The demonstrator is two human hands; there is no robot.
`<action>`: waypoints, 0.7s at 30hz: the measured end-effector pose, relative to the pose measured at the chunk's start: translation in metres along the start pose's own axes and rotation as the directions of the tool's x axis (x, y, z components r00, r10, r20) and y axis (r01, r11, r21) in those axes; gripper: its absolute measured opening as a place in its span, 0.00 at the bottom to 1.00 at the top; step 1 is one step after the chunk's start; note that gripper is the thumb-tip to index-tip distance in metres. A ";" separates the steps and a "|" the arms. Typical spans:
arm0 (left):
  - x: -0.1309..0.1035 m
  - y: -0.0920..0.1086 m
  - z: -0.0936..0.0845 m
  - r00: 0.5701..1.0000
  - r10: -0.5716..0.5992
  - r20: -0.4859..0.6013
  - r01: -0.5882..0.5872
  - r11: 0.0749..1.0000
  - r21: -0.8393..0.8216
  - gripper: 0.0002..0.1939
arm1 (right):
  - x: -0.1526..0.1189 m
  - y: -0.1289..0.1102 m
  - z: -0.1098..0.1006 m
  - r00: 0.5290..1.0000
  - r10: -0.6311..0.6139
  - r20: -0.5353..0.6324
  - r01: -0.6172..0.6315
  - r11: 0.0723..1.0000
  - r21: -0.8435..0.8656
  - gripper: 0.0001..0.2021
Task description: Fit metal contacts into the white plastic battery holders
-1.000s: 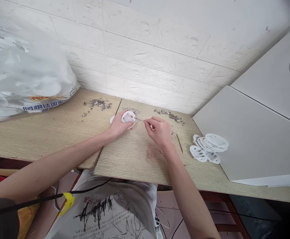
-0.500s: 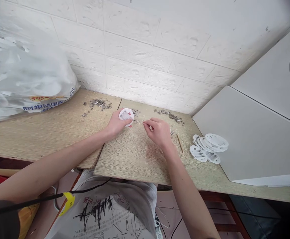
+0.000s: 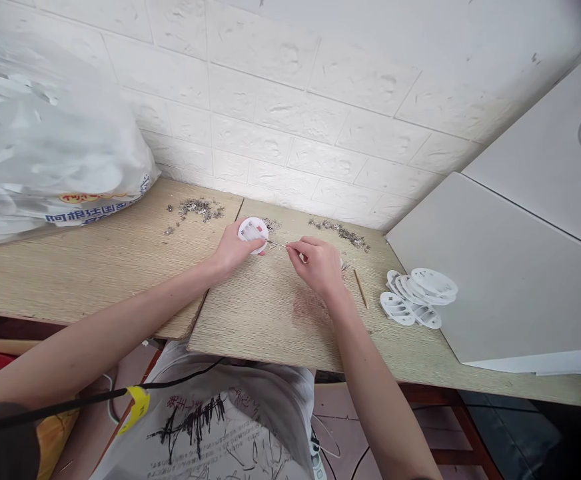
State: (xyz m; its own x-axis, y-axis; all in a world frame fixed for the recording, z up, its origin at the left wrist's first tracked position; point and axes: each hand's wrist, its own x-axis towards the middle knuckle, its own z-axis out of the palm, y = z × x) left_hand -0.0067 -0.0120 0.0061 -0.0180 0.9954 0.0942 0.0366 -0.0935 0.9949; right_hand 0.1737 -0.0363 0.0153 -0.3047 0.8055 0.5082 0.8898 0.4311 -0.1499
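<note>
My left hand (image 3: 232, 249) is closed on a round white plastic disc (image 3: 251, 230) with recessed slots and a small red patch, its thumb lying across the lower right edge. My right hand (image 3: 318, 263) pinches a thin metal rod-like tool (image 3: 277, 244), whose tip meets the disc beside the left thumb. What the tip touches is too small to make out. Behind the disc lie small metal pieces (image 3: 272, 225). A thin wooden stick (image 3: 360, 289) rests on the table to the right of my right hand.
More small metal pieces lie in heaps at the left (image 3: 200, 209) and along the wall (image 3: 345, 235). Several white discs (image 3: 433, 283) are piled at right against a grey-white box (image 3: 530, 280). A bulging plastic bag (image 3: 55, 140) stands on the left of the wooden table (image 3: 250, 320).
Both hands, the disc and the metal tool stay almost exactly in place. No clear movement shows on the table.
</note>
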 end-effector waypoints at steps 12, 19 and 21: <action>-0.001 0.000 0.001 0.999 0.038 -0.015 -0.038 0.999 0.038 0.12 | -0.001 -0.002 0.003 1.000 -0.019 0.005 0.019 0.999 -0.036 0.15; 0.000 -0.007 0.002 0.996 0.089 -0.022 -0.087 0.993 0.079 0.12 | -0.002 -0.005 0.005 0.999 -0.031 -0.010 0.030 0.997 -0.075 0.15; 0.000 -0.009 0.002 0.995 0.102 -0.019 -0.100 0.991 0.090 0.12 | -0.002 -0.006 0.006 0.999 -0.036 -0.012 0.035 0.996 -0.080 0.15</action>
State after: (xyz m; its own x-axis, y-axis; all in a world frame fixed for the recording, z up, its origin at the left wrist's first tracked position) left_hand -0.0053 -0.0110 -0.0034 -0.0330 0.9801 0.1958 0.1279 -0.1901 0.9734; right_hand 0.1673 -0.0379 0.0104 -0.3327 0.7846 0.5232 0.9029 0.4251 -0.0633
